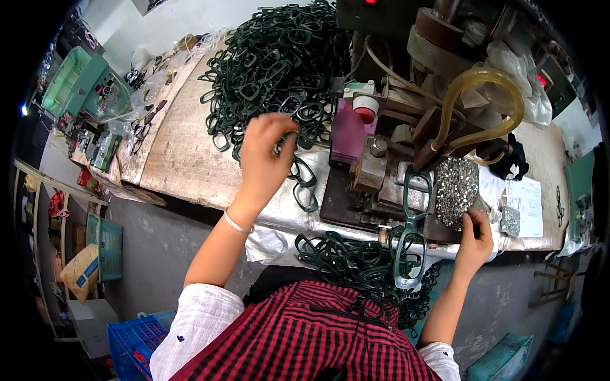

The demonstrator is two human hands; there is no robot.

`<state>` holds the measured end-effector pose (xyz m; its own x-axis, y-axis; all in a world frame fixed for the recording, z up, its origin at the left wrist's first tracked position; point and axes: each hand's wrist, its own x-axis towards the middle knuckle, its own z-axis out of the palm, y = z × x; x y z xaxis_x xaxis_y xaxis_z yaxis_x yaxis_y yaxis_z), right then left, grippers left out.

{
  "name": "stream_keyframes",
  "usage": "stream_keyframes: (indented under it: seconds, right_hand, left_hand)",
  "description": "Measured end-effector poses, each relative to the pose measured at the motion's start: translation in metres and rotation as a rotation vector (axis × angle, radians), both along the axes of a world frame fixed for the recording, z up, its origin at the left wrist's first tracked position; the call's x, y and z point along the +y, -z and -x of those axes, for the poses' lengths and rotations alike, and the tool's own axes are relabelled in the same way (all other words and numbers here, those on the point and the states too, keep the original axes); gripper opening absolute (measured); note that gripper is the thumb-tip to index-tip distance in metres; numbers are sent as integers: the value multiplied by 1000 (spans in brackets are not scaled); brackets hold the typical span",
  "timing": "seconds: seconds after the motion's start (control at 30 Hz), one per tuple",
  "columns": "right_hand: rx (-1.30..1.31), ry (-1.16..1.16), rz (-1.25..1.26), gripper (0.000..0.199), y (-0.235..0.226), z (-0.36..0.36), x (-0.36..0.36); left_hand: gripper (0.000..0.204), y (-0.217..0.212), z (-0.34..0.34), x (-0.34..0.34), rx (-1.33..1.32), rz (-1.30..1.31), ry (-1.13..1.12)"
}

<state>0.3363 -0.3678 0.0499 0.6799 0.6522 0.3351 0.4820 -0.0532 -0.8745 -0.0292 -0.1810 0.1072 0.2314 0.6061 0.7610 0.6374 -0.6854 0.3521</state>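
My left hand (268,151) hovers by the near edge of a big heap of dark green eyeglass frames (267,60). Its fingers are curled, the thumb close to the index fingertip; whatever they grip is hidden. Just beyond its wrist, another eyeglass frame (312,173) lies on the table. My right hand (476,238) pinches at the near edge of a pile of tiny shiny metal parts (456,190), the held bit too small to name. Between my hands, a lighter green eyeglass frame (410,218) stands lengthwise against the machine's metal block (375,166), reaching past the table edge.
The bench machine (438,44) has a looped yellowish hose (520,105). Beside its block stands a pink box (346,136). More dark frames (343,254) are piled at my lap. Paper sheets (526,200) lie right. Blue crate (136,340) and teal bin (502,357) are on the floor.
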Motion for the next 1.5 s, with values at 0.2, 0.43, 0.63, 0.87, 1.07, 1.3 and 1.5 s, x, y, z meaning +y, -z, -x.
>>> stream_keyframes:
  seconds: [0.2, 0.43, 0.63, 0.87, 1.07, 1.3, 1.5]
  right_hand:
    - [167, -365, -63, 19, -84, 60, 30]
    - [410, -456, -280, 40, -90, 95, 70]
    - [666, -486, -311, 51, -108, 111, 69]
    - [492, -537, -209, 53, -121, 115, 46]
    - [-661, 60, 312, 24, -42, 32, 30]
    - [-481, 30, 126, 11, -20, 2, 44]
    - [-151, 19, 34, 10, -10, -1, 37]
  left_hand:
    - [17, 54, 11, 3, 476, 303, -64]
    - [10, 1, 1, -11, -466, 243, 120]
    - [19, -106, -61, -58, -734, 198, 825]
    - [24, -97, -74, -50, -723, 93, 890]
    - [16, -59, -73, -72, 53, -287, 842]
    - [17, -41, -97, -63, 108, -488, 870]
    - [15, -39, -96, -65, 90, -450, 858]
